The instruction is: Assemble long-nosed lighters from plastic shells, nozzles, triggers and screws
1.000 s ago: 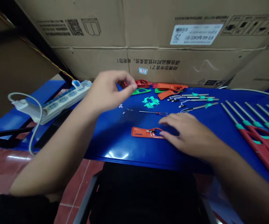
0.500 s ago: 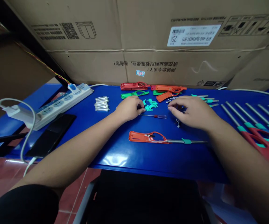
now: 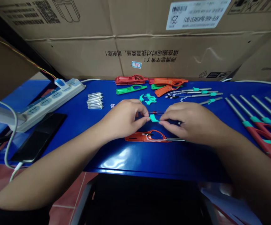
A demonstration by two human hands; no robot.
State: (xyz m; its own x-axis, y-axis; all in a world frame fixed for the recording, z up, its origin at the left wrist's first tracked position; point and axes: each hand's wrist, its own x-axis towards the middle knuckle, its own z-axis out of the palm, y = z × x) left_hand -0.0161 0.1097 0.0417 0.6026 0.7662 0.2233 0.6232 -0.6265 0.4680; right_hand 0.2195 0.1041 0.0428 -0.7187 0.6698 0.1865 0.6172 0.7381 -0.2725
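Note:
A small teal lighter trigger point(image 3: 153, 118) is held up between my two hands over the blue table. My left hand point(image 3: 127, 118) pinches its left end with thumb and forefinger. At its other end, the thumb and forefinger of my right hand point(image 3: 191, 123) close on the tip. In front lies an orange lighter half-shell point(image 3: 134, 137) with a white wire, a dark part and a metal tube point(image 3: 175, 139); my right hand hides the tube's far end. Just behind my hands is a screwdriver point(image 3: 153, 112), partly covered. More teal triggers point(image 3: 150, 99) lie loose beyond it.
Red shells point(image 3: 130, 80), a green shell point(image 3: 129, 90) and orange shells point(image 3: 167, 82) lie along the cardboard box point(image 3: 140, 47). Clear cylinders point(image 3: 94, 101), a phone point(image 3: 40, 137) and a power strip point(image 3: 48, 101) are left. Metal tubes point(image 3: 202, 92) and red-handled lighters point(image 3: 258, 134) lie right.
My left hand has come away from the trigger pile and moved nearer with one trigger. My right hand has moved left and down to meet it. The camera view has shifted slightly.

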